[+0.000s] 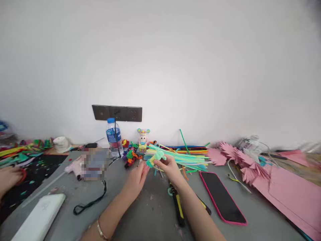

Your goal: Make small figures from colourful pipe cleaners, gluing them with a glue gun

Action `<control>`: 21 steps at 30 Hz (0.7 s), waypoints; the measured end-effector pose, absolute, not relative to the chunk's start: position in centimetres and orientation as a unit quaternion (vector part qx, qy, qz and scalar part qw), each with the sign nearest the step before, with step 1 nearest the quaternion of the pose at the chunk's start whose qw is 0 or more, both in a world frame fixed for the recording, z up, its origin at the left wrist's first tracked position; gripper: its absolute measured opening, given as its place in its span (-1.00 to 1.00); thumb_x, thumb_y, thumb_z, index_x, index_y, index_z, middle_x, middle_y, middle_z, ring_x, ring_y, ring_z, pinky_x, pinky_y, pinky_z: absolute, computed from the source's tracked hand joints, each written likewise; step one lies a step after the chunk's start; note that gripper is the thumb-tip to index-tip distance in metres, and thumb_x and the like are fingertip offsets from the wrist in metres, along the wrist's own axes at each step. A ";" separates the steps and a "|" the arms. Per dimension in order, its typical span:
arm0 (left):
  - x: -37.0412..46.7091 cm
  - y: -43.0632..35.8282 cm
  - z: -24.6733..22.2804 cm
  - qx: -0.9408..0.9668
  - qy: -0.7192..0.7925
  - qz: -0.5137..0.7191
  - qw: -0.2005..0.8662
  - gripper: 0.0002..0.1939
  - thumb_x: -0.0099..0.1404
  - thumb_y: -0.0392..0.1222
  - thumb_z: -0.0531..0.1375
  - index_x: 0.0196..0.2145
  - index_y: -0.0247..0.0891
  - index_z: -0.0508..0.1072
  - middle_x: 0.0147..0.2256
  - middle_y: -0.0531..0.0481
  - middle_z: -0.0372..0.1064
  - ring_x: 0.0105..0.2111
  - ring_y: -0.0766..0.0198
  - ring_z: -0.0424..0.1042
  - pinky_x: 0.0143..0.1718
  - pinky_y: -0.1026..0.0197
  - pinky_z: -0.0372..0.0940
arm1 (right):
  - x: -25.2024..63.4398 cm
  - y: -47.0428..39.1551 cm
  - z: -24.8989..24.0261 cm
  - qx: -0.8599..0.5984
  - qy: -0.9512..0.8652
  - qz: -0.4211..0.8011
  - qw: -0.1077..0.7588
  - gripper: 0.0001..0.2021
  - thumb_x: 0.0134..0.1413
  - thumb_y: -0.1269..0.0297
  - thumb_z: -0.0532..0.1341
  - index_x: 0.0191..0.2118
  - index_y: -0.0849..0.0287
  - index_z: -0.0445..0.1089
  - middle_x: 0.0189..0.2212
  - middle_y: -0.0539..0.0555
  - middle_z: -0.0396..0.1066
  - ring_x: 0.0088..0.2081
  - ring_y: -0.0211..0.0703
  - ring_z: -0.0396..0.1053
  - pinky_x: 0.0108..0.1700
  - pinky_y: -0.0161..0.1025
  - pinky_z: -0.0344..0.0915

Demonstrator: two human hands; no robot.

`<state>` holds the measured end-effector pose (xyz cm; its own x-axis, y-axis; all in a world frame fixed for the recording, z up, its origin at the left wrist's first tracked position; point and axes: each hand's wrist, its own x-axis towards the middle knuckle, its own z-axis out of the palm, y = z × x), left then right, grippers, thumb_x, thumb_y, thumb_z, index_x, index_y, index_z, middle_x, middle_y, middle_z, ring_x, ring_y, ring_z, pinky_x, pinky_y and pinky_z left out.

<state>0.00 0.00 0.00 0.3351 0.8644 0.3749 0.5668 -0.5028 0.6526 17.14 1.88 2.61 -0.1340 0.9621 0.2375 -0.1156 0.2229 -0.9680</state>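
My right hand (170, 168) pinches a small green and yellow pipe-cleaner piece (154, 157) just above the grey table (150, 214). The fingertips of my left hand (136, 180) touch the same piece from the left, and a thin bracelet sits on that wrist. Right behind both hands lies a spread pile of pale green, yellow and coloured pipe cleaners (185, 156). A heap of finished twisted pipe-cleaner shapes (131, 155) lies just left of the hands.
A phone in a pink case (222, 197) lies face up to the right; a black and yellow tool (178, 207) lies under my right forearm. A water bottle (114, 137), a small figurine (143, 140), pink paper shapes (240, 160) and a white box (40, 217) surround them. Another person's hand (10, 177) is at far left.
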 end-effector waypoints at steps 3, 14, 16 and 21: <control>0.0 0.1 -0.1 0.791 0.450 0.359 0.208 -0.70 0.41 -0.07 -0.15 -0.13 -0.25 0.28 -0.35 -0.15 0.46 -0.35 0.12 0.47 -0.35 0.19 0.28 | 17.1 1.8 2.5 -0.387 -0.576 0.477 0.539 -0.73 -0.10 0.06 0.36 -0.40 0.17 0.42 -0.46 0.00 0.39 -0.42 -0.18 0.26 -0.34 -0.28 0.20; -0.2 0.1 -0.3 0.795 0.459 0.344 0.197 -0.75 0.41 -0.11 -0.12 -0.12 -0.25 0.24 -0.46 -0.02 0.35 -0.46 0.15 0.39 -0.44 0.23 0.17 | 17.3 1.8 2.2 -0.399 -0.618 0.427 0.527 -0.75 -0.03 0.09 0.32 -0.46 0.17 0.36 -0.56 -0.06 0.22 -0.49 -0.24 0.12 -0.44 -0.32 0.09; -0.2 0.1 -0.3 0.794 0.463 0.340 0.199 -0.76 0.41 -0.10 -0.11 -0.14 -0.25 0.24 -0.48 0.01 0.31 -0.48 0.17 0.36 -0.46 0.24 0.13 | 17.3 1.8 2.2 -0.401 -0.623 0.419 0.525 -0.75 -0.02 0.10 0.31 -0.46 0.17 0.36 -0.56 -0.06 0.22 -0.49 -0.24 0.13 -0.44 -0.32 0.09; 0.0 0.0 0.3 0.779 0.469 0.351 0.226 -0.78 0.41 -0.09 -0.11 -0.24 -0.23 0.24 -0.50 0.06 0.25 -0.51 0.23 0.30 -0.47 0.27 0.09 | 17.4 2.2 1.5 -0.402 -0.619 0.426 0.523 -0.74 -0.02 0.07 0.32 -0.37 0.17 0.42 -0.49 0.00 0.35 -0.43 -0.17 0.25 -0.38 -0.28 0.21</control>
<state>0.03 0.03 0.25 0.3148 0.8882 0.3347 0.5719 -0.4590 0.6799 17.39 2.21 1.53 -0.1290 0.9435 0.3052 0.0524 0.3138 -0.9480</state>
